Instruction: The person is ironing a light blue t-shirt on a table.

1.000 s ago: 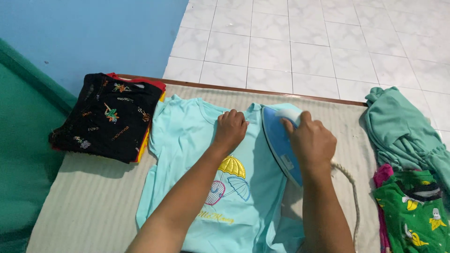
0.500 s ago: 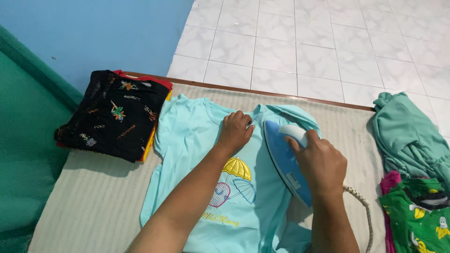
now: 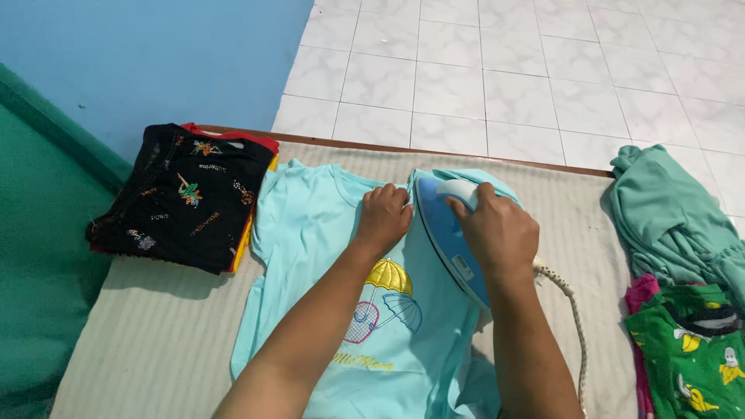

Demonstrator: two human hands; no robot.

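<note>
a light blue t-shirt (image 3: 310, 256) lies flat on a ribbed mat (image 3: 155, 326). the left hand (image 3: 382, 217) presses its collar taut while the right hand (image 3: 497, 233) grips a blue iron (image 3: 446, 233), tilted beside it.

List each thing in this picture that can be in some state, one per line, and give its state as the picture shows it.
Light blue T-shirt: spread flat, print up.
Iron: on the shirt, gripped.
Right hand: closed on the iron's handle.
Left hand: pressing the shirt near the collar.
Cord: trailing loose over the mat.
Black patterned garment: folded, topping a stack.
Teal garment: crumpled, unfolded.
Green printed garment: in a loose heap.
</note>
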